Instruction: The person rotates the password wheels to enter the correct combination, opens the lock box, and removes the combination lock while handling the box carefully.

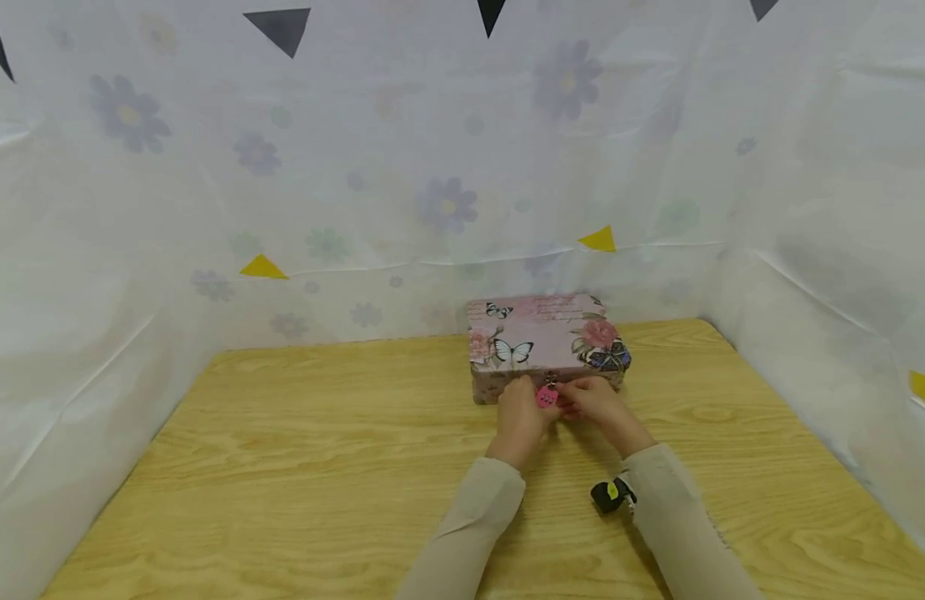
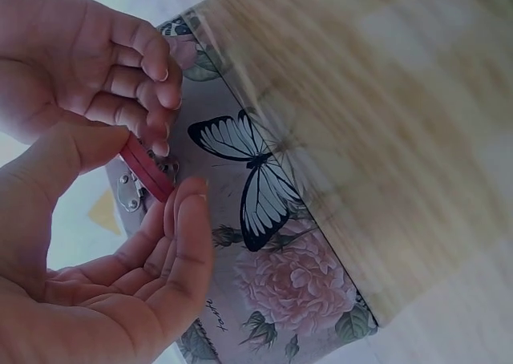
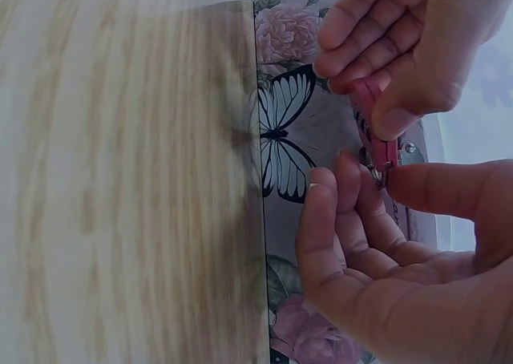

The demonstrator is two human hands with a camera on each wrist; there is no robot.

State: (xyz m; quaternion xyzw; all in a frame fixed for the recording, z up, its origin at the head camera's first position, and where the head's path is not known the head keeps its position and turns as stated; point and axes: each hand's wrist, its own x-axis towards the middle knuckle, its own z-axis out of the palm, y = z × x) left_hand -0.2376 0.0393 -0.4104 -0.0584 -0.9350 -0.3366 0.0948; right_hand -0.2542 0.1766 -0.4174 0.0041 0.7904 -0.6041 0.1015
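Note:
A pink box printed with butterflies and roses stands closed at the back of the table. At the clasp on its front hangs a small pink padlock, seen edge-on and redder in the left wrist view. My left hand pinches the padlock body between thumb and fingers. From the other side my right hand brings its thumb and fingertips together at the padlock's metal shackle. The metal clasp shows partly behind the fingers. Whether the shackle is locked cannot be made out.
The wood-grain table runs up to a white flower-print sheet behind the box, with more sheeting on both sides. A small black device with a yellow mark sits at the right sleeve.

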